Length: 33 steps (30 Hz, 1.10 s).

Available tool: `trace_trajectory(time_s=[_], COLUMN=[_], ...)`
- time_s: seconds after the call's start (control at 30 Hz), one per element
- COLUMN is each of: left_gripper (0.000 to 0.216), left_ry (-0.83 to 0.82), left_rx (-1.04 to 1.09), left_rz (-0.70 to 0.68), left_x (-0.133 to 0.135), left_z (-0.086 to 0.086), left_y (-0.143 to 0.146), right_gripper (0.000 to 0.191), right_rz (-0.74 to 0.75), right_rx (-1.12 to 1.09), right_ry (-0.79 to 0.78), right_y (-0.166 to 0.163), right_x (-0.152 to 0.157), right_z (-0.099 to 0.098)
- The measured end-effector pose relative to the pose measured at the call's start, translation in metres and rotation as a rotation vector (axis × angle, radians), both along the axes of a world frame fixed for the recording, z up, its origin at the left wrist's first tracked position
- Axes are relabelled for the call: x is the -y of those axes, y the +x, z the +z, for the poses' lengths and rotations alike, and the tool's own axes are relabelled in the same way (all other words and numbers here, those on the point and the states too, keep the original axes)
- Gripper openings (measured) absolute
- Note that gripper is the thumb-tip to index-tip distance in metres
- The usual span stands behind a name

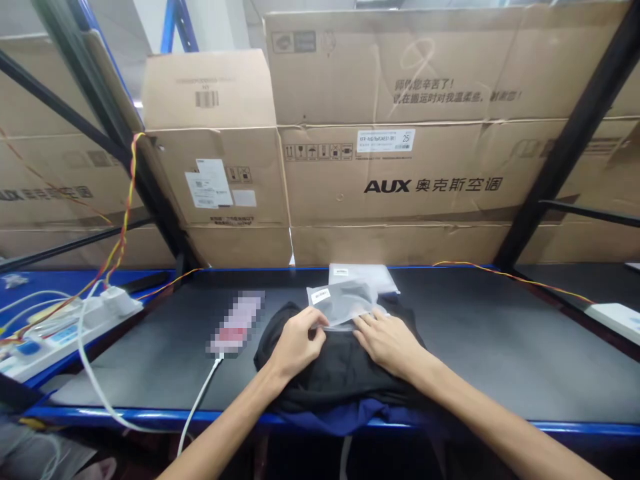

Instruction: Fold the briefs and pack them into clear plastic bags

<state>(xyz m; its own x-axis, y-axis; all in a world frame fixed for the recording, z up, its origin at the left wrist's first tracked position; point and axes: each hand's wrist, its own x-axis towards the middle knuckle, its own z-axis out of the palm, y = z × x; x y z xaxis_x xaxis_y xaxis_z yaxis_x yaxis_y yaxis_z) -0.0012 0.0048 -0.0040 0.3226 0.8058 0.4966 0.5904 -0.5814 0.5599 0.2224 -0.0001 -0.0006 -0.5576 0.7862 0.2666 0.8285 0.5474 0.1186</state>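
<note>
A frosted plastic bag [345, 305] with a white barcode label lies over a pile of black cloth [330, 377] at the front middle of the shelf. My left hand [300, 339] is closed, its thumb and forefinger pinching the bag's near left edge. Across the bag's near right edge rests my right hand [387, 341], fingers stretched out and laid over the plastic and the cloth; its thumb is hidden. Behind, a second frosted bag [370, 275] with a label lies flat. Navy fabric [345, 417] shows under the black cloth at the front edge.
Left of the cloth, a pixelated phone-shaped thing [237, 323] has a white cable [203, 387] plugged in. A power strip [70, 330] with wires lies far left; another white strip [617, 320] is at right. Large cardboard [400, 220] stands behind, between dark metal posts [565, 127].
</note>
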Motion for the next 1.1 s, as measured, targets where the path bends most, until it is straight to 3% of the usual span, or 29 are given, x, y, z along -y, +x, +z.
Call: trace_trajectory(time_s=[0.17,0.3,0.47,0.6,0.7,0.8,0.9,1.1], left_gripper=[0.029,0.039,0.038,0.035,0.024,0.017,0.015,0.019], left_ry=[0.023,0.022,0.105,0.244,0.258,0.256,0.262,0.394], left_rx=[0.010,-0.068,-0.359,-0.435,-0.579,-0.656,-0.593,-0.599], left_rz=[0.062,0.122,0.197,-0.056,-0.208,-0.166,-0.135,-0.108], left_x=[-0.004,-0.012,-0.019,-0.016,-0.014,-0.015,-0.016,-0.013], left_z=[0.004,0.008,0.024,0.034,0.029,0.017,0.009,0.004], left_y=[-0.005,-0.017,-0.018,0.008,0.030,0.040,0.042,0.044], right_gripper=[0.042,0.033,0.036,0.029,0.024,0.022,0.023,0.025], right_rz=[0.319,0.286,0.269,0.277,0.286,0.285,0.280,0.310], right_rx=[-0.368,-0.665,-0.326,-0.100,-0.001,0.021,-0.027,-0.054], right_ry=[-0.047,0.027,0.138,0.194,0.215,0.215,0.220,0.192], right_y=[0.035,0.059,0.066,0.058,0.052,0.050,0.050,0.044], right_x=[-0.005,-0.014,-0.026,-0.029,-0.030,-0.029,-0.027,-0.022], right_z=[-0.002,-0.001,-0.006,-0.007,-0.006,-0.008,-0.011,-0.011])
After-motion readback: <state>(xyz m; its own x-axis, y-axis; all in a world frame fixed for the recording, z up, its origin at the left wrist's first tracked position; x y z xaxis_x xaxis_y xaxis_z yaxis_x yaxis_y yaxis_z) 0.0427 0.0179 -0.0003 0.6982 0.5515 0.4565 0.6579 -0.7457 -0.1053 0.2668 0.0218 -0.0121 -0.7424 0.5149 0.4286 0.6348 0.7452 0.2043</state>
